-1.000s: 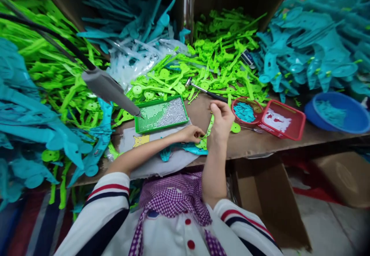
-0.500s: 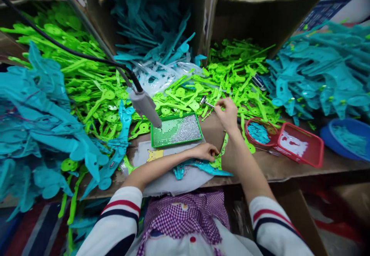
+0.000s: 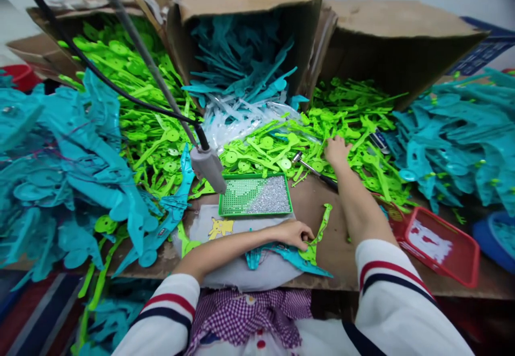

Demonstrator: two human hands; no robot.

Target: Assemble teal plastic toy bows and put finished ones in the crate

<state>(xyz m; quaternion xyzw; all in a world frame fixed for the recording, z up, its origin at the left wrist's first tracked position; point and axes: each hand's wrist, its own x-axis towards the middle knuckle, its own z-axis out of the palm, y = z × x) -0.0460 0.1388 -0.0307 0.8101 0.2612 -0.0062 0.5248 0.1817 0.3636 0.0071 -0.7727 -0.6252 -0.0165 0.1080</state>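
My left hand [image 3: 295, 233] rests at the near edge of the bench, fingers pinched on a green plastic piece [image 3: 319, 231] that lies over a teal plastic piece [image 3: 295, 258]. My right hand [image 3: 337, 149] is stretched far forward onto the pile of green plastic parts [image 3: 346, 115], fingers down among them; whether it grips one is hidden. A small hammer [image 3: 309, 167] lies just left of that hand. A green tray of tiny silver screws [image 3: 256, 195] sits between the two hands.
A hanging powered screwdriver [image 3: 208, 167] with cable points at the tray's left corner. Cardboard boxes [image 3: 241, 29] spill teal and green parts at the back. Teal heaps [image 3: 60, 168] crowd both sides. A red basket [image 3: 440, 244] and a blue bowl [image 3: 497, 235] stand at right.
My right hand left the green piece and reached forward past the hammer into the green pile. My left hand stayed on the piece. The view tilted upward.
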